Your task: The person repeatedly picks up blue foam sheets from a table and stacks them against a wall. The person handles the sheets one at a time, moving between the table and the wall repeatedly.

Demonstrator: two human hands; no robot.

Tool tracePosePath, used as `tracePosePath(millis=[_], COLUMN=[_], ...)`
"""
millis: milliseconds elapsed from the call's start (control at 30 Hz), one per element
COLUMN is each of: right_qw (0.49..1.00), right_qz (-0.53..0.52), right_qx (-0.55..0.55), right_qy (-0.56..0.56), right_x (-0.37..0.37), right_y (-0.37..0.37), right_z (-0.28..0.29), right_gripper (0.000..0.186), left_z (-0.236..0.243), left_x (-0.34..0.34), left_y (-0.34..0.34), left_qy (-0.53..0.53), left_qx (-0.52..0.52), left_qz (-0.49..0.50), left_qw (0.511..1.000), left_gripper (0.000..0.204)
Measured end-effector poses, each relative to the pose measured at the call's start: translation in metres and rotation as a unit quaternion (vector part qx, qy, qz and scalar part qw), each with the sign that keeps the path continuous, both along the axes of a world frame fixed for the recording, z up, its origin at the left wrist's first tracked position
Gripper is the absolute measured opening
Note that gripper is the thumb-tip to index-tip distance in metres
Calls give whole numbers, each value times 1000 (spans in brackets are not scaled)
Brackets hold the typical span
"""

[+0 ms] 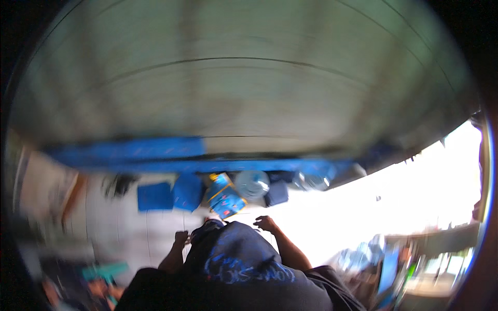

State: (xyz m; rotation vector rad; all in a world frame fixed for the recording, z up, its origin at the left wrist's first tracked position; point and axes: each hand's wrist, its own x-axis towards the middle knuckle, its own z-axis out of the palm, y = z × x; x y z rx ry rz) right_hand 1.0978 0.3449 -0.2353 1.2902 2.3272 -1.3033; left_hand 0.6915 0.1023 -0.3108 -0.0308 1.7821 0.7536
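Observation:
My left hand (181, 237) hangs beside my left thigh over the pale tiled floor, dark and blurred, so its fingers cannot be made out. On the other side of my body, my right hand (266, 223) is held out with loosely bent fingers somewhat apart and nothing visible in it. Beyond my hands lies a blue printed pack with yellow edges (227, 197), tilted. To its right sits a clear round water jug (252, 184), then a dark blue block-shaped thing (277, 194). Neither hand touches any of them.
Two blue block-shaped things (155, 197) stand left of the pack. A second clear jug (312, 180) is farther right. Behind runs a long blue strip (155, 147) below a large grey-green surface (244, 98). Cluttered shelving (436, 274) stands lower right; another person's hand (98, 287) shows lower left.

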Motion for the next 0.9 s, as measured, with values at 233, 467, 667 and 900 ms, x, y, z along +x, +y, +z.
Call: tracePosePath(millis=[233,467,667,900], right_qw=[801,469,361,345], right_qz=[-584,-861,-880,-879], right_qx=[-135,-126,-240,-281], right_qy=[0,151,195,173], right_x=[216,254,229,333], right_y=[-144,-275,-304,-297], right_z=[37,33,0,5], right_gripper=[37,23,17,18], left_z=[73,107,123,72], left_x=[101,357,540,622], left_y=[189,290,289,316], left_qy=[-21,-63,-91,-11], left_qx=[-18,41,82,-38], left_qz=[-357,-599,-715,-788], left_qw=[933,798,688,614], left_gripper=[20,24,22,18])
